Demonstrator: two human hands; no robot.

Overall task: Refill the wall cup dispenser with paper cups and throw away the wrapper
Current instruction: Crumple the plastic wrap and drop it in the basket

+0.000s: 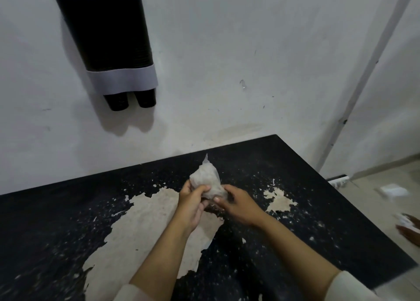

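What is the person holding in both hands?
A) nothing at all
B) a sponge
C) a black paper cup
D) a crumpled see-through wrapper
D: both the left hand and the right hand have their fingers curled round the scrunched-up wrapper above the black counter, while the black cups sit in the wall dispenser.

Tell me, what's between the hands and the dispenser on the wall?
In the head view, only black tabletop and bare white wall lie between the hands' crumpled wrapper and the dispenser.
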